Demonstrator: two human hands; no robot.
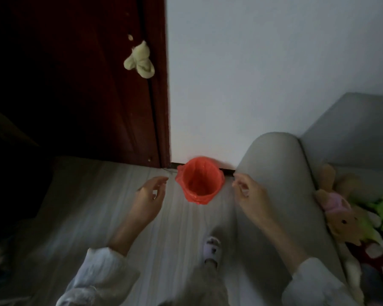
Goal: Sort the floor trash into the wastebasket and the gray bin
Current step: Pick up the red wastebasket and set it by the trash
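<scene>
The wastebasket (pixel 200 181), lined with an orange-red bag, is seen standing on the pale striped floor (pixel 97 206) against the white wall (pixel 252 74), just beside the sofa arm (pixel 274 173). The left hand (pixel 147 200) and the right hand (pixel 250 195) are held on either side of the basket, near it but apart from it, each with fingers loosely curled and nothing visibly held (though the dim, blurred picture leaves small items unresolvable). A pale cloth (pixel 139 60) is seen hanging on the dark red door (pixel 97 85), and plush toys (pixel 345 219) are piled on the sofa.
</scene>
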